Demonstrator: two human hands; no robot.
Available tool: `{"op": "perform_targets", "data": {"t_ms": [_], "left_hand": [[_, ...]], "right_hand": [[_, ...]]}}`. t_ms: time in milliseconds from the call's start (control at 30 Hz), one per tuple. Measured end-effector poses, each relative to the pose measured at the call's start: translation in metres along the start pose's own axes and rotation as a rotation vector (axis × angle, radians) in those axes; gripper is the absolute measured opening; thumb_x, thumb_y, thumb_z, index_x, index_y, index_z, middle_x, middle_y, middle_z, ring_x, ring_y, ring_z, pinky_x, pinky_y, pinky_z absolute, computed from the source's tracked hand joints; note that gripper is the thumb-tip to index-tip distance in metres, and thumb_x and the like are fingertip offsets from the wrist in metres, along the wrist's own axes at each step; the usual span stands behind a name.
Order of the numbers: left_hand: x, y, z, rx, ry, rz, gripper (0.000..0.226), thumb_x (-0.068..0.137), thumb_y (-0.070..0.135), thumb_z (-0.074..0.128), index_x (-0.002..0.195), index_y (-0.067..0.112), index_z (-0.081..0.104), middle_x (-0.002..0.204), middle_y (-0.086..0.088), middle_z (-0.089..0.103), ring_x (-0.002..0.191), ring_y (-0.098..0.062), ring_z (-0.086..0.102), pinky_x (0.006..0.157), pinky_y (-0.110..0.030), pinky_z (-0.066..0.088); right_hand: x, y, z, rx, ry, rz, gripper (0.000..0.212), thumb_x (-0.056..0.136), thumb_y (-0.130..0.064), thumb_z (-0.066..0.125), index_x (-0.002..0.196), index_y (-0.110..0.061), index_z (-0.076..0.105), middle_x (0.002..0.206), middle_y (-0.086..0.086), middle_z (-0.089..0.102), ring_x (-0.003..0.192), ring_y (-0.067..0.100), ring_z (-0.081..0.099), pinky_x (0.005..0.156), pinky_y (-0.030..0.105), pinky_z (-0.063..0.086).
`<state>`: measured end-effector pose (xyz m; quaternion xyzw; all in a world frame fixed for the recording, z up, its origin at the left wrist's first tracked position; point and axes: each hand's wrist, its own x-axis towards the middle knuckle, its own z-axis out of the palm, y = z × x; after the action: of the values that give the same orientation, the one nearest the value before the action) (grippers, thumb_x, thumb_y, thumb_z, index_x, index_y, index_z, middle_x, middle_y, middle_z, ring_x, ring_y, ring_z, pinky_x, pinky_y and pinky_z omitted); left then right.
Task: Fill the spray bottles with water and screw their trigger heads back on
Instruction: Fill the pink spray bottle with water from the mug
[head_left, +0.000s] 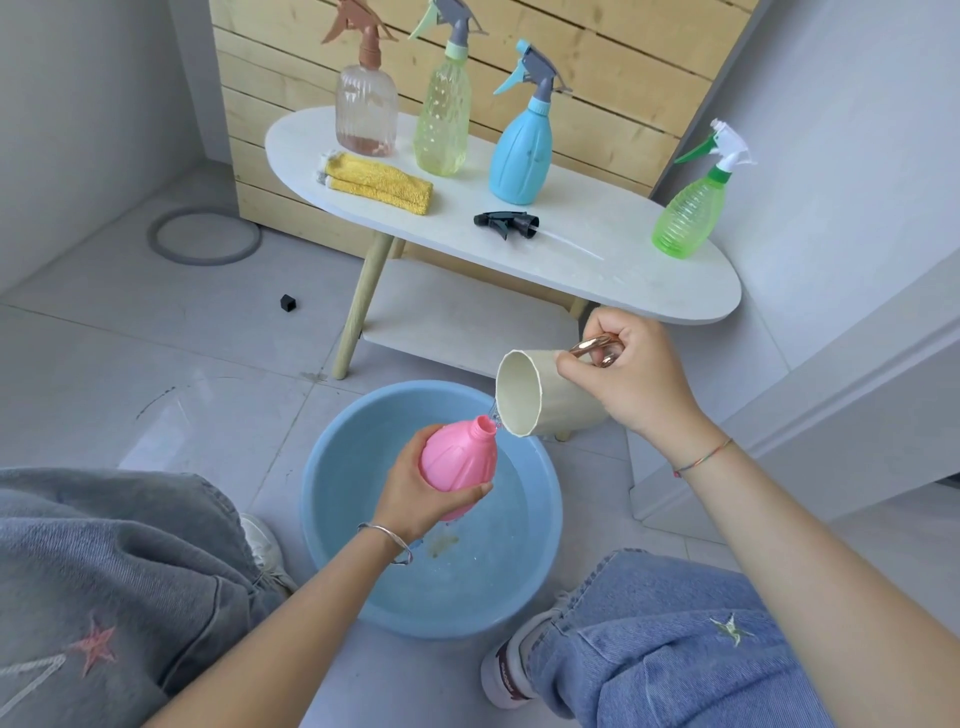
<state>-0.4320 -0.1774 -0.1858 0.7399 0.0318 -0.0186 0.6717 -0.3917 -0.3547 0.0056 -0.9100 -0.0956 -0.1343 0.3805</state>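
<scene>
My left hand (421, 493) grips a pink spray bottle (460, 457) with no head, tilted over a blue basin (332, 488) of water. My right hand (628, 379) holds a cream cup (540, 395) by its copper handle, tipped so water runs from its rim into the bottle's open neck. A black trigger head (506, 223) with its clear tube lies loose on the white oval table (597, 280). Standing on the table with heads on are a clear pink bottle (366, 111), a yellow-green bottle (444, 119), a blue bottle (522, 156) and a green bottle (688, 218).
A folded yellow cloth (379, 182) lies on the table's left part. Wooden slats back the table. On the tiled floor sit a grey ring (205, 236) and a small black cap (287, 303). My knees flank the basin; a white wall ledge runs at right.
</scene>
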Motion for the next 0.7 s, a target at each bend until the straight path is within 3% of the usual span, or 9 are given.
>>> {"op": "perform_targets", "data": {"t_ms": [267, 400, 567, 700], "left_hand": [[0.0, 0.001, 0.001, -0.01, 0.004, -0.008, 0.071, 0.056, 0.025, 0.093, 0.115, 0.032, 0.053, 0.109, 0.013, 0.06, 0.095, 0.0, 0.058, 0.067, -0.007, 0.047], [-0.001, 0.0, 0.0, -0.019, -0.003, -0.008, 0.071, 0.057, 0.023, 0.093, 0.115, 0.031, 0.052, 0.109, 0.012, 0.06, 0.095, -0.001, 0.058, 0.065, -0.006, 0.046], [-0.001, -0.001, 0.0, -0.02, 0.002, -0.011, 0.071, 0.057, 0.026, 0.093, 0.114, 0.033, 0.052, 0.11, 0.013, 0.059, 0.096, -0.003, 0.058, 0.065, -0.007, 0.047], [0.0, -0.001, 0.0, -0.013, 0.007, -0.003, 0.071, 0.057, 0.026, 0.093, 0.114, 0.034, 0.051, 0.11, 0.013, 0.059, 0.097, -0.002, 0.058, 0.065, -0.007, 0.047]], "right_hand": [[0.0, -0.004, 0.004, -0.048, -0.027, -0.088, 0.035, 0.066, -0.017, 0.067, 0.055, -0.015, 0.034, 0.052, -0.008, 0.032, 0.055, 0.01, 0.03, 0.051, 0.023, 0.023], [0.001, -0.006, 0.005, -0.103, -0.032, -0.162, 0.041, 0.068, -0.012, 0.071, 0.055, -0.018, 0.033, 0.056, -0.007, 0.034, 0.059, 0.01, 0.034, 0.053, 0.02, 0.025], [0.003, -0.007, 0.01, -0.163, -0.052, -0.261, 0.031, 0.064, -0.02, 0.066, 0.057, -0.008, 0.038, 0.058, -0.002, 0.037, 0.061, 0.016, 0.035, 0.058, 0.029, 0.027], [0.003, -0.007, 0.014, -0.234, -0.054, -0.339, 0.031, 0.064, -0.022, 0.066, 0.058, -0.015, 0.036, 0.058, -0.002, 0.038, 0.062, 0.017, 0.034, 0.066, 0.021, 0.028]]}}
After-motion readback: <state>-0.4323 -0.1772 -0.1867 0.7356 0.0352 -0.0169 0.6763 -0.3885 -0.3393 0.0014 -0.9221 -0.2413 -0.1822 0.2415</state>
